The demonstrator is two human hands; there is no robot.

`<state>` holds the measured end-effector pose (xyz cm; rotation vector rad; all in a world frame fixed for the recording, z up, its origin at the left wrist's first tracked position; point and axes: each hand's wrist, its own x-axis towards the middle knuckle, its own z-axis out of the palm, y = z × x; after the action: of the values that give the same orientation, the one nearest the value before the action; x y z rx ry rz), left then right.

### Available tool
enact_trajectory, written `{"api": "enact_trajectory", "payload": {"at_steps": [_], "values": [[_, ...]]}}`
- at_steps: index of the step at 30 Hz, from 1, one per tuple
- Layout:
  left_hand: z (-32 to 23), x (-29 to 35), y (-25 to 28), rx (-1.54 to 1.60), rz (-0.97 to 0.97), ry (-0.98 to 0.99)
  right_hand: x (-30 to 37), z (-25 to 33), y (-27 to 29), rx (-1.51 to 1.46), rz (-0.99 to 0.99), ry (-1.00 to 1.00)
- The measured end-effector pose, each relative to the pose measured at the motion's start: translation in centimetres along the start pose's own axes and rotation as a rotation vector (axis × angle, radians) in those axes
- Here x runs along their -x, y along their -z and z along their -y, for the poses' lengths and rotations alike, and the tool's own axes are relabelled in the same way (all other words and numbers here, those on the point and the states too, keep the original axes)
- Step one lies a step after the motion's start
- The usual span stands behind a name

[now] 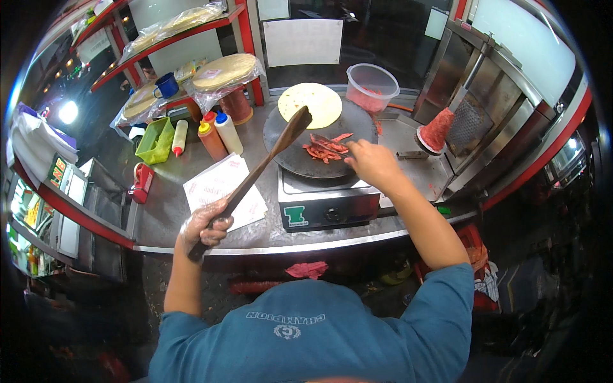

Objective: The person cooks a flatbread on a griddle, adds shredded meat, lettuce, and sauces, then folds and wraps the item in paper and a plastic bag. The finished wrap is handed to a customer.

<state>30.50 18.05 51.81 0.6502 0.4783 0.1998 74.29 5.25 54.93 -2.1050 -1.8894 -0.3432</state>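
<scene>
My left hand, in a clear plastic glove, is closed round the lower handle of a long dark wooden spatula. The spatula slants up to the right, its broad end raised over the near edge of a round flatbread. That flatbread lies flat on the far part of a round black griddle. My right hand grips metal tongs, whose tips are among strips of reddish meat on the griddle's near right part.
Right of the griddle are a clear tub with meat and an upright spit of meat beside a grill. Leftward lie paper sheets, squeeze bottles, a green basket and a red tape dispenser. Shelves hold bagged flatbreads.
</scene>
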Motion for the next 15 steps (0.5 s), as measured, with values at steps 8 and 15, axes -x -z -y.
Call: {"api": "enact_trajectory", "payload": {"at_steps": [8, 15], "values": [[6.8, 4.0, -1.2, -0.020, -0.232, -0.166, -1.4, -7.8, 1.5, -0.384, 0.241, -0.300], [2.0, -2.4, -2.4, -0.264, -0.240, -0.187, -6.7, -13.6, 4.4, -0.637, 0.453, -0.675]]}}
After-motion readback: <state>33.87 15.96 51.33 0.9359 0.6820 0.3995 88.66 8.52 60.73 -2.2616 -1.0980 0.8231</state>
